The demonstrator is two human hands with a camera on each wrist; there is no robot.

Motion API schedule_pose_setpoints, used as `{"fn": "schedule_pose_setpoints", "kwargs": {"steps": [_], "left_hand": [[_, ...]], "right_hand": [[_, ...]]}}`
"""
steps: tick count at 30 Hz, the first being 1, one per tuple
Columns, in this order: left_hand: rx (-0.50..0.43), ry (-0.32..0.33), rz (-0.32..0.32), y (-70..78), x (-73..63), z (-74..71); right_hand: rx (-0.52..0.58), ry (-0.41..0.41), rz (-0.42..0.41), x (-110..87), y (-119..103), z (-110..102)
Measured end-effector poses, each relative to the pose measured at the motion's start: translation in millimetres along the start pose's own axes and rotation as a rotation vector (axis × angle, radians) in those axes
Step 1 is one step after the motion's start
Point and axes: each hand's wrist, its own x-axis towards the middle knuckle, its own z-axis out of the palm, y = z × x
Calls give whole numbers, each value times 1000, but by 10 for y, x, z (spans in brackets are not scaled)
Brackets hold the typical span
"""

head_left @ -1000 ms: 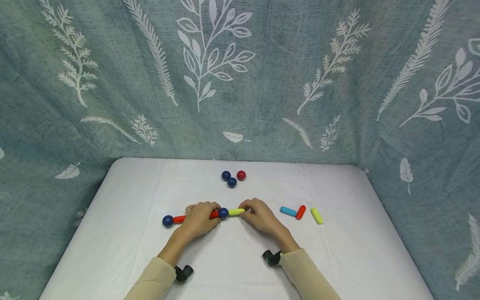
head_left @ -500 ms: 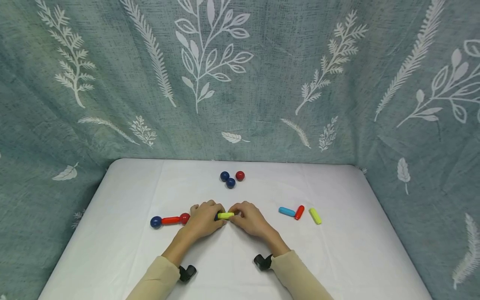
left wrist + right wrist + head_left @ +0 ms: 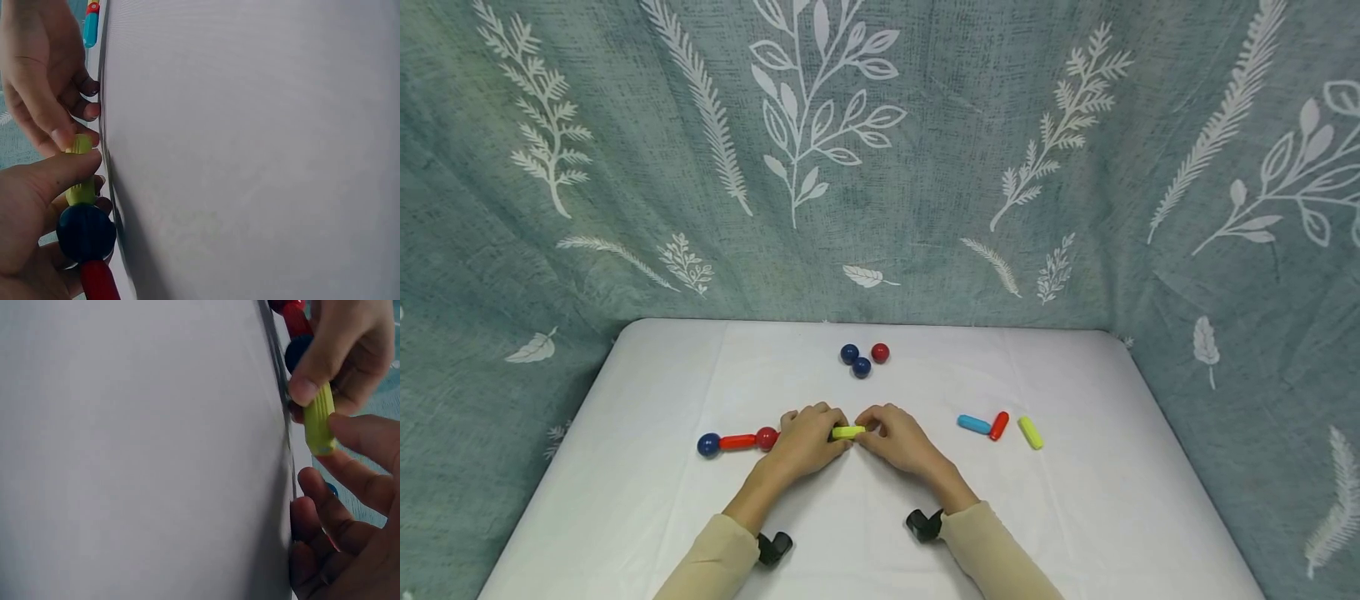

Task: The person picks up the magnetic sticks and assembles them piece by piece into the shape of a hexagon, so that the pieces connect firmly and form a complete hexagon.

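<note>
A chain of toy building rods and balls lies across the middle of the table in the head view. From its left end run a blue ball [image 3: 708, 445], a red rod [image 3: 738, 442] and a red ball [image 3: 767, 438]. Behind my left hand [image 3: 808, 437] the chain is hidden; the left wrist view shows another red rod [image 3: 100, 281], a blue ball [image 3: 86, 232] and a yellow-green rod [image 3: 80, 190] joined in line. My left thumb and fingers pinch the yellow-green rod beside that ball. At its free end, my right hand [image 3: 897, 433] pinches with thumb and finger.
Three loose balls, two blue [image 3: 861, 367] and one red [image 3: 880, 353], sit toward the back of the white table [image 3: 625, 500]. To the right lie a light blue rod [image 3: 973, 424], a red rod [image 3: 999, 426] and a yellow-green rod [image 3: 1031, 432]. A patterned curtain [image 3: 940, 167] hangs behind.
The chain has shifted left, bringing its red ball into sight. My left hand has moved along it onto the yellow-green rod, and my right hand has come left beside it.
</note>
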Motion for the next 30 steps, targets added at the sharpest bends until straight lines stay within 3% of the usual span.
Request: {"fn": "schedule_pose_setpoints", "kwargs": {"steps": [6,14,21,30], "left_hand": [[-7,-10,-22,-16,7,28],[-24,-33,-51,-18,13,28],[-34,-37,-55,-26,14,28],[-37,-21,-42,-8,5,10]], "right_hand": [[100,114,58,90,86,-98],[206,275,113,367,200,-169],[278,244,162,571,236,-124],[152,265,182,719,192,-40]]}}
